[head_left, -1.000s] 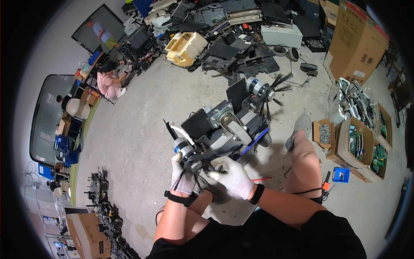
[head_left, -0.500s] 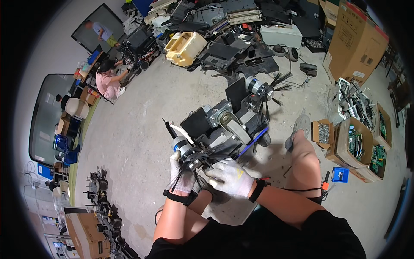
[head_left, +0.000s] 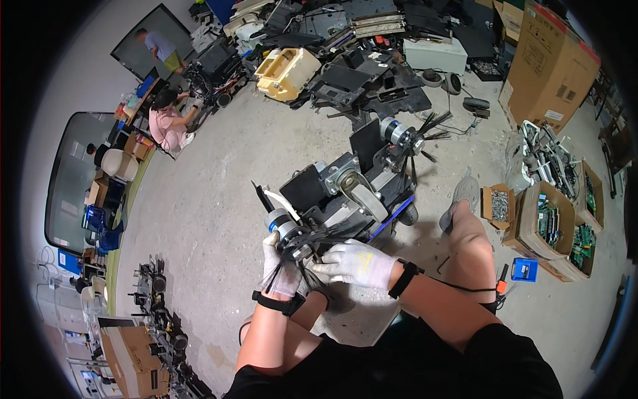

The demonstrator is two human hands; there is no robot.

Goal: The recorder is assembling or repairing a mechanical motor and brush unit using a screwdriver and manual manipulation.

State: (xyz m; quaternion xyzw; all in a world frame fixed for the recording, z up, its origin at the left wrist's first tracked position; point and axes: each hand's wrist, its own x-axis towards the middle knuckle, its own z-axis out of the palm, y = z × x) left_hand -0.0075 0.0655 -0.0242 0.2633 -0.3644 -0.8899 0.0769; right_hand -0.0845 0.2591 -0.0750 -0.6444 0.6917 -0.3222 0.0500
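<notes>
Grey floor point(head_left: 212, 179) is heaped with scrap point(head_left: 340, 82) at upper centre; a brush motor point(head_left: 282, 225) is gripped by the left hand point(head_left: 282, 274); right hand point(head_left: 362, 264): grip unclear

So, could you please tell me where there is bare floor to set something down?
The widest patch is the floor left of the wheeled machine, bordered by the green strip and dark parts. Another separates machine and cream bin. Crowded: the far black panels, the circuit-board boxes, and around the left hand and right hand.
</notes>
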